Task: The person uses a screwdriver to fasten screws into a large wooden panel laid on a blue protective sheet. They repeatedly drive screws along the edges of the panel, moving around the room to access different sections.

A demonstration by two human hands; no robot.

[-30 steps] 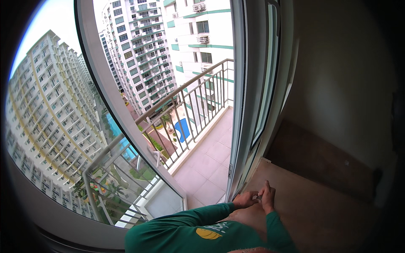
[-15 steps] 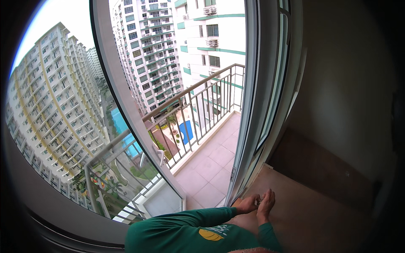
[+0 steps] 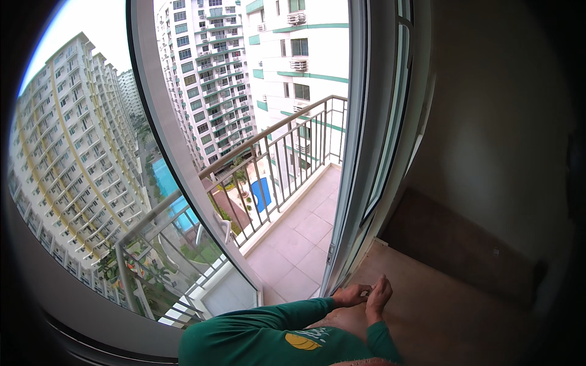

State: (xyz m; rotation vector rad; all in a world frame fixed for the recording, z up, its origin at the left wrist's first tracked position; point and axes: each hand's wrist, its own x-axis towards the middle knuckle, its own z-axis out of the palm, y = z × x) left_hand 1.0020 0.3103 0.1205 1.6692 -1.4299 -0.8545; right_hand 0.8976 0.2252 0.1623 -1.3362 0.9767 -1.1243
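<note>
My left hand [image 3: 350, 296] and my right hand [image 3: 379, 295] meet in front of my body, at the lower right of the view. The left one has its fingers curled in toward the right palm. Fingers of the right hand are bent and pressed together, with their tips pointing away from me. Whatever lies between them is too small and too hidden to name. Both arms wear green sleeves [image 3: 268, 317]. Just left of the hands stands the edge of a sliding glass door frame [image 3: 357, 152].
Beyond the open doorway is a balcony with pale tiles [image 3: 299, 256] and a metal railing [image 3: 268, 135]. A glass pane [image 3: 207, 268] fills the left side. Brown floor [image 3: 421, 293] and a dark brown panel or step [image 3: 458, 244] lie at right, beside a wall [image 3: 488, 140].
The view has turned slightly, so the door frame and balcony sit a little farther left. My hands remain together, with only a small shift of the fingers.
</note>
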